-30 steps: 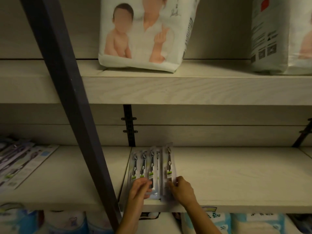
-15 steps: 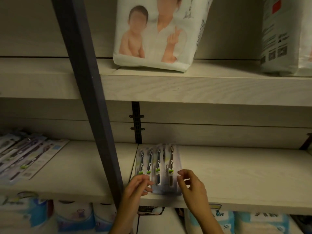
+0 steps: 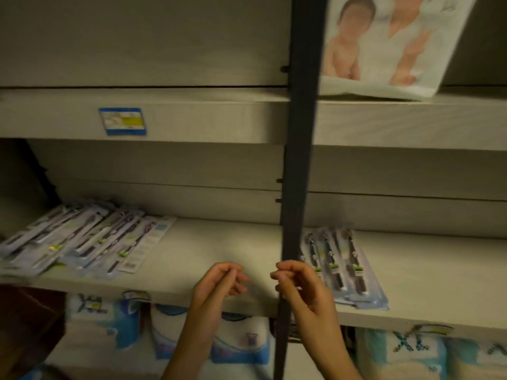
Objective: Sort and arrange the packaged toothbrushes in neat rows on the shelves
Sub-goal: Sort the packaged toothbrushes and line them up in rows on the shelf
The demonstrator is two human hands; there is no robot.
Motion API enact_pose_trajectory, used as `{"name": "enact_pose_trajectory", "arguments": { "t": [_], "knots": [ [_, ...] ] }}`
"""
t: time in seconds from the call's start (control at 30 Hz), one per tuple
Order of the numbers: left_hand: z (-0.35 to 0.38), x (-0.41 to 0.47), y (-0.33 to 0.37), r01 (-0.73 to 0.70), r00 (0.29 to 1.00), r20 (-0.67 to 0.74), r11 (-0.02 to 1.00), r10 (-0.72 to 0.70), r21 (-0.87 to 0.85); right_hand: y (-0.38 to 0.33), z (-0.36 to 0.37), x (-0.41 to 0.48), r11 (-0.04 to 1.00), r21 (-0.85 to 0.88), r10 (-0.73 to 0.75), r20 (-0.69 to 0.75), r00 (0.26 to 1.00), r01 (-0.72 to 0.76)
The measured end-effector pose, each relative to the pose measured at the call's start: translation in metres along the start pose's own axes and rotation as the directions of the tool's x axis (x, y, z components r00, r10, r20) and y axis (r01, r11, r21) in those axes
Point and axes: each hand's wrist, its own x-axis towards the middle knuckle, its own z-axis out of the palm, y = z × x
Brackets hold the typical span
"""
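Left hand point(image 3: 219, 283): fingers loosely curled, holding nothing, before the middle shelf point(image 3: 208, 250) front edge | Right hand point(image 3: 301, 289): likewise curled, empty, at the dark upright point(image 3: 299, 160) | row of toothbrush packs point(image 3: 343, 267): flat on the shelf, just right of the upright | pile of toothbrush packs point(image 3: 82, 239): overlapping, askew, at the shelf's left end | diaper pack point(image 3: 384, 50): on the shelf above.

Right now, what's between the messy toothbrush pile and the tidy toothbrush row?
Bare pale wooden shelf, then the dark metal upright post, as the head view shows.
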Motion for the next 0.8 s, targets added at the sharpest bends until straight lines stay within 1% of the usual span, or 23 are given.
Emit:
{"name": "enact_pose_trajectory", "arguments": {
  "t": [0.13,0.23,0.37,0.47,0.53,0.63,0.7,0.73,0.8],
  "knots": [
    [-0.081,0.014,0.006,-0.002,1.000,-0.009,0.999,0.002,0.048,0.006,0.083,0.005,1.000,-0.005,0.010,-0.079,0.997,-0.011],
    [-0.132,0.022,0.014,0.012,0.999,-0.036,0.996,-0.008,0.093,0.007,0.128,0.010,0.999,-0.024,0.047,-0.064,0.997,-0.049],
    [-0.179,0.031,0.022,0.031,0.998,-0.063,0.998,-0.027,0.057,0.005,0.168,0.018,0.996,-0.039,0.073,-0.077,0.994,-0.076],
    [-0.210,0.041,0.020,0.034,0.998,-0.056,0.997,-0.031,0.065,0.013,0.196,0.029,0.994,-0.055,0.097,-0.043,0.994,-0.099],
    [-0.232,0.044,0.016,0.039,0.994,-0.103,0.998,-0.033,0.057,0.019,0.218,0.038,0.992,-0.064,0.105,-0.001,0.994,-0.105],
    [-0.269,0.045,0.011,0.059,0.977,-0.209,0.998,-0.052,0.027,0.028,0.256,0.046,0.991,-0.056,0.120,0.012,0.993,-0.119],
    [-0.298,0.049,0.013,0.094,0.960,-0.266,0.995,-0.083,0.029,0.030,0.285,0.049,0.989,-0.063,0.138,0.073,0.988,-0.134],
    [-0.315,0.053,0.013,0.100,0.953,-0.289,0.995,-0.088,0.026,0.030,0.299,0.053,0.989,-0.067,0.139,0.093,0.986,-0.133],
    [-0.351,0.067,0.008,0.105,0.948,-0.304,0.994,-0.098,0.006,0.035,0.328,0.063,0.990,-0.063,0.133,0.085,0.987,-0.128]
  ]
}}
